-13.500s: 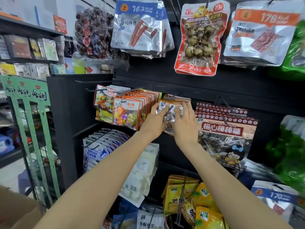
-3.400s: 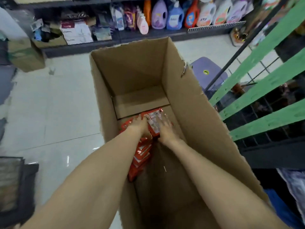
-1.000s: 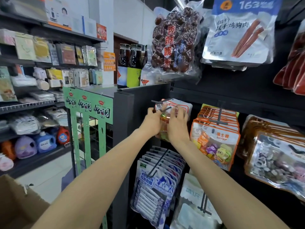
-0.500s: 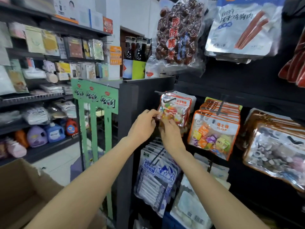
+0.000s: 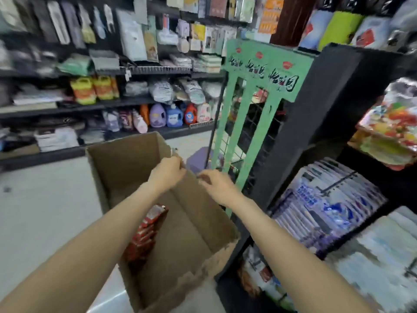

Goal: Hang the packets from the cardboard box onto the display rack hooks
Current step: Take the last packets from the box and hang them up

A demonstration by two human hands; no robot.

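1. Two bare hands reach out over the open cardboard box (image 5: 126, 168) in the single head view, which is blurred by motion. Half a second ago both hands were up at the display rack (image 5: 334, 109), settling a colourful packet on a hook; now they are down at the box and carry nothing, so I judge that packet hung and a fresh pick starting.
2. The left hand (image 5: 168, 173) is at the far right rim of the box, about 12 o'clock from the box's middle. Its fingers look curled over the cardboard edge, though blur keeps me from saying how firmly they grip.
3. The right hand (image 5: 217, 184) hovers just beside it, toward 3 o'clock, over the same wall. Its fingers hang loosely bent and hold nothing.
4. The red packets (image 5: 144, 236) stand in a row against the box's left inner wall, around 7 o'clock from the hands and well below them.
5. The hung packets (image 5: 388, 132) show at the frame's 3 o'clock edge on the rack, with blue-and-white packs (image 5: 327, 204) on a hook lower down.
6. Next, in my judgement, both hands must go down into the box for a red packet.
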